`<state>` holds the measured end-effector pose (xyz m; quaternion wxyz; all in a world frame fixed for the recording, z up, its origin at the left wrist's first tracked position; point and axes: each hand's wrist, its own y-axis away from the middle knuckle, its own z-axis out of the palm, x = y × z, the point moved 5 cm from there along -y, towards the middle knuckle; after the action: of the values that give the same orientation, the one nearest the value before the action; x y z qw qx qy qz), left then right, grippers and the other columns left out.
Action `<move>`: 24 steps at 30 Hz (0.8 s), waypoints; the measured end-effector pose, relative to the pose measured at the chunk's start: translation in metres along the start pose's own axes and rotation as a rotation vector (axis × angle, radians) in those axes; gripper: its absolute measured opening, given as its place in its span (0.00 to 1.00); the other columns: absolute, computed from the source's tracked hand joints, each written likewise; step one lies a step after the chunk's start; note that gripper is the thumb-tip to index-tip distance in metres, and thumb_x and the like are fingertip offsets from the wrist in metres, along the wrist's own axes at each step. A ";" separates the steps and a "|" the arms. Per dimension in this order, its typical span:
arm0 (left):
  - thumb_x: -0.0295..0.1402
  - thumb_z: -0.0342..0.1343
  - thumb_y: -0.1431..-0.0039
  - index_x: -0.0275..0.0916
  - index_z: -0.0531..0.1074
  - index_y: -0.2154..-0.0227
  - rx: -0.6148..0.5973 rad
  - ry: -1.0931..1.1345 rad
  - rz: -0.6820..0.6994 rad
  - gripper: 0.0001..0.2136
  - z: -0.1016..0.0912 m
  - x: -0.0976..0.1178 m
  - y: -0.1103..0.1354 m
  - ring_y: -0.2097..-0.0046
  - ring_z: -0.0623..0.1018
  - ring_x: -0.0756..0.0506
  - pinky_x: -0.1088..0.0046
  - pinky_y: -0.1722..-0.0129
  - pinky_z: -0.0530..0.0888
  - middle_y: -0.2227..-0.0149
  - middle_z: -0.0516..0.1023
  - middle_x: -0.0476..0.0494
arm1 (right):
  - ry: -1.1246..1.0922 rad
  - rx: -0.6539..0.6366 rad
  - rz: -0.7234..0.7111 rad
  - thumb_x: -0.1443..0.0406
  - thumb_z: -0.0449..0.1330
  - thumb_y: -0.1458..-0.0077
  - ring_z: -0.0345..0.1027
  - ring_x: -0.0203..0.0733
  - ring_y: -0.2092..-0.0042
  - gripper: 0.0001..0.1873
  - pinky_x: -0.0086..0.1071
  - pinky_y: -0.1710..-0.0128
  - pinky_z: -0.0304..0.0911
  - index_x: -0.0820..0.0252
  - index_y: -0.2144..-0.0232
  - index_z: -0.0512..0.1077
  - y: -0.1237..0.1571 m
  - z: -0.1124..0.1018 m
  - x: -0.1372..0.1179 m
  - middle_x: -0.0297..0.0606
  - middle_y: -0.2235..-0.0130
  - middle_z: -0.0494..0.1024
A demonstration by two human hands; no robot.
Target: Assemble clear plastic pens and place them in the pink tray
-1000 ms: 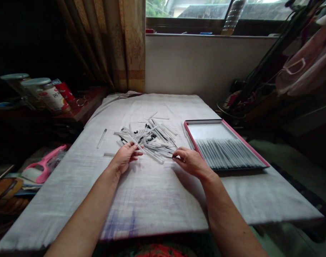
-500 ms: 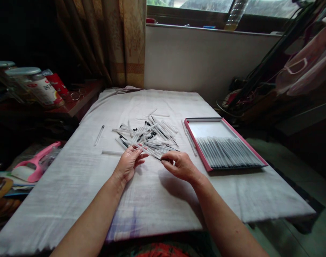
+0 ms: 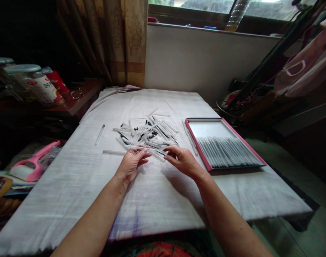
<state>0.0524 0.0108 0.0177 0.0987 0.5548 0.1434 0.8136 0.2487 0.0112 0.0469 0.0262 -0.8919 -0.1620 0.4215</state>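
Note:
A clear pen [image 3: 137, 147] lies across the fingers of my left hand [image 3: 131, 162], pinched by the thumb and slanting down to the right. Its dark end reaches my right hand [image 3: 181, 159], whose thumb and forefinger close round that end. Whether the dark part is a refill or a tip is too small to tell. Just beyond both hands is a loose pile of clear pen barrels [image 3: 163, 128], with dark refills and small black caps [image 3: 152, 135] among them. One clear barrel [image 3: 113, 152] pokes out left of my left hand.
A pink-edged box [image 3: 199, 150] on the right holds a row of pens [image 3: 227, 151]. Beside its left wall lie loose barrels [image 3: 189, 137]. A single capped pen [image 3: 100, 135] rests on the white cloth [image 3: 79, 178] at left. Jars [image 3: 36, 84] stand on a side table.
My right hand has moved slightly up and right, its fingers less tightly curled. The pen in my left hand lies at a flatter slant. The view has shifted a little.

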 end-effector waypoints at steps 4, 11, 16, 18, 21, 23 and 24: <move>0.35 0.73 0.63 0.38 0.73 0.67 0.007 -0.011 -0.071 0.19 -0.001 -0.003 0.000 0.70 0.80 0.50 0.83 0.77 0.70 0.72 0.78 0.52 | -0.035 -0.029 0.035 0.62 0.63 0.49 0.64 0.34 0.73 0.11 0.27 0.72 0.58 0.59 0.63 0.77 -0.006 -0.009 0.005 0.33 0.74 0.75; 0.37 0.75 0.67 0.38 0.74 0.67 -0.007 -0.010 -0.085 0.22 0.002 -0.001 0.004 0.74 0.79 0.52 0.84 0.80 0.67 0.74 0.78 0.53 | 0.090 -0.099 0.036 0.59 0.64 0.49 0.63 0.32 0.75 0.11 0.27 0.74 0.55 0.59 0.65 0.78 -0.024 -0.016 -0.019 0.32 0.74 0.76; 0.34 0.73 0.61 0.39 0.73 0.65 0.009 0.062 -0.160 0.19 0.002 -0.005 0.005 0.74 0.80 0.52 0.84 0.82 0.68 0.68 0.81 0.49 | 0.123 0.022 0.007 0.55 0.57 0.43 0.63 0.33 0.75 0.17 0.27 0.74 0.54 0.61 0.72 0.78 -0.050 -0.014 -0.045 0.34 0.76 0.75; 0.33 0.72 0.58 0.39 0.74 0.64 0.027 0.103 -0.176 0.17 0.001 -0.005 0.004 0.75 0.79 0.52 0.85 0.83 0.67 0.68 0.82 0.49 | -0.033 0.109 0.005 0.51 0.54 0.42 0.63 0.33 0.75 0.22 0.27 0.75 0.55 0.62 0.72 0.77 -0.063 -0.012 -0.049 0.35 0.75 0.75; 0.31 0.69 0.53 0.39 0.74 0.65 0.069 0.232 -0.199 0.13 -0.003 -0.002 0.001 0.76 0.79 0.54 0.87 0.84 0.67 0.68 0.82 0.49 | -0.345 0.228 0.021 0.45 0.52 0.43 0.65 0.33 0.76 0.27 0.27 0.76 0.60 0.63 0.69 0.76 -0.084 -0.013 -0.039 0.37 0.72 0.76; 0.29 0.66 0.48 0.38 0.74 0.67 0.102 0.340 -0.238 0.07 -0.007 0.001 0.000 0.77 0.77 0.56 0.88 0.84 0.67 0.70 0.81 0.50 | -0.393 0.295 0.067 0.47 0.53 0.43 0.66 0.34 0.75 0.26 0.27 0.75 0.62 0.64 0.68 0.76 -0.098 -0.016 -0.022 0.38 0.72 0.77; 0.28 0.64 0.46 0.38 0.75 0.68 0.118 0.392 -0.263 0.04 -0.009 0.003 0.000 0.78 0.77 0.56 0.89 0.85 0.68 0.71 0.81 0.51 | -0.339 0.307 0.100 0.50 0.53 0.42 0.67 0.35 0.75 0.23 0.27 0.75 0.62 0.64 0.67 0.76 -0.103 -0.017 -0.013 0.39 0.71 0.78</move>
<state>0.0434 0.0106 0.0175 0.1416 0.3678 0.2781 0.8760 0.2265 0.1061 0.0865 0.1128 -0.8007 -0.0537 0.5858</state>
